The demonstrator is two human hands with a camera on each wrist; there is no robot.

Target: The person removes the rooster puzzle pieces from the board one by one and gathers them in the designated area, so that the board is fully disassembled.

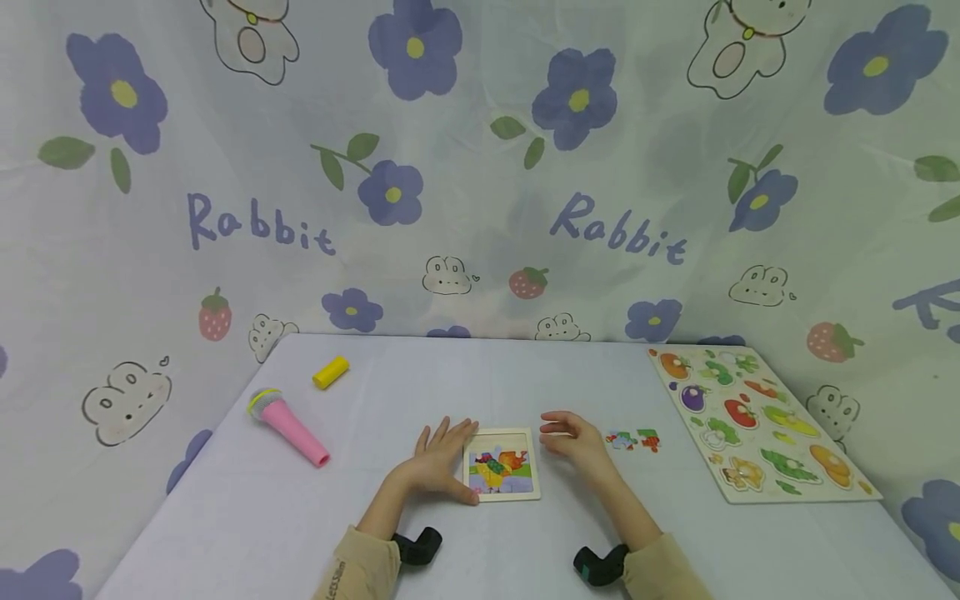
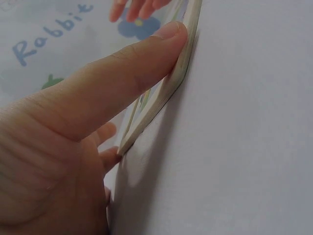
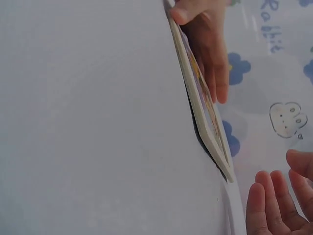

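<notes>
A small square wooden puzzle board (image 1: 510, 498) lies on the white table, its tray partly filled with a colourful picture. Bare wood shows along the top of the tray. My left hand (image 1: 435, 467) spreads over the board's left side, thumb on the lower left corner and fingers at the upper left edge. In the left wrist view that thumb (image 2: 142, 63) rests straight along the board's rim (image 2: 164, 95). Just right of the board, my right hand (image 1: 573, 446) hovers with loosely bent fingers and nothing in them. Beyond it lie a blue-and-red puzzle piece (image 1: 622, 440) and a red-and-green one (image 1: 648, 441).
To the left lie a pink toy microphone (image 1: 296, 432) and a yellow cylinder (image 1: 331, 372). A large board with vegetable pictures (image 1: 750, 417) covers the table's right side. A patterned cloth (image 1: 480, 208) hangs behind the table (image 1: 420, 379).
</notes>
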